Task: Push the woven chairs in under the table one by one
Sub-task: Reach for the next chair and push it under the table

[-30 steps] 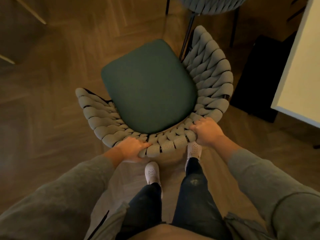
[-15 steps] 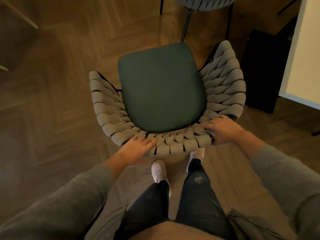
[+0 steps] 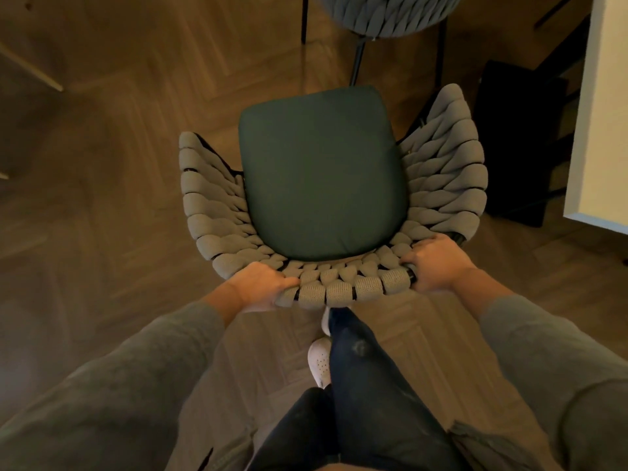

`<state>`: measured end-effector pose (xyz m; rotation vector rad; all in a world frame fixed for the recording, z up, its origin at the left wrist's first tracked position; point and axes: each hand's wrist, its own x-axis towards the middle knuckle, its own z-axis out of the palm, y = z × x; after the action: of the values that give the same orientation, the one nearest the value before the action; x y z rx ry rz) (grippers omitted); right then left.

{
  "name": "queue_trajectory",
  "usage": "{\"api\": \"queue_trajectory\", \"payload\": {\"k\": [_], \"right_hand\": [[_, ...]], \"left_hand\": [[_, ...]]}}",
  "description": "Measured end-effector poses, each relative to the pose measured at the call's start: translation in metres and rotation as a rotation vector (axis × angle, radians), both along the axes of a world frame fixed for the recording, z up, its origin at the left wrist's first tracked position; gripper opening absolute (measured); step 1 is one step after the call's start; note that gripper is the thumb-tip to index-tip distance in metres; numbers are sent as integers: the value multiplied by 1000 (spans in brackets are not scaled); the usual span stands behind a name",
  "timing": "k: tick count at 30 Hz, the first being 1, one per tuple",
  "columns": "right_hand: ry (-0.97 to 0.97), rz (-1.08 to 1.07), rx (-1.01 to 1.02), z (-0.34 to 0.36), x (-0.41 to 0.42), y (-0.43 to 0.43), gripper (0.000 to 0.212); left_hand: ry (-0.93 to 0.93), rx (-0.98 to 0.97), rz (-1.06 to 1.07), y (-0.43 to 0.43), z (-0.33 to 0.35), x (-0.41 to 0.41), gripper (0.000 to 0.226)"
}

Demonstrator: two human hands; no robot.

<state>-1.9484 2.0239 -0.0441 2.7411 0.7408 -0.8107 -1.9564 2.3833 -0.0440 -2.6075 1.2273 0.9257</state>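
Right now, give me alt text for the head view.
Seen from above, both hands, left hand and right hand, grip the back rim of a woven chair with a green seat cushion; a white table stands at right.

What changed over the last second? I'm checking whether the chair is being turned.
The woven chair swung clockwise; its seat front now points straight ahead. The left hand and right hand kept their grip on the backrest. The table remains at right.

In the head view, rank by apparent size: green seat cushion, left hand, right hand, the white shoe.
1. green seat cushion
2. left hand and right hand, about alike
3. white shoe, partly hidden by the leg
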Motion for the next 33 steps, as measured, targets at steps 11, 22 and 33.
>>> {"api": "queue_trajectory", "payload": {"k": [11, 22, 33], "right_hand": [[-7, -321, 69, 1, 66, 24, 33], [61, -485, -14, 15, 87, 49, 26], [21, -685, -19, 4, 75, 190, 31]], "left_hand": [[-89, 67, -132, 4, 7, 175, 51], [45, 15, -173, -34, 4, 208, 44], [66, 74, -515, 72, 5, 270, 47]]}}
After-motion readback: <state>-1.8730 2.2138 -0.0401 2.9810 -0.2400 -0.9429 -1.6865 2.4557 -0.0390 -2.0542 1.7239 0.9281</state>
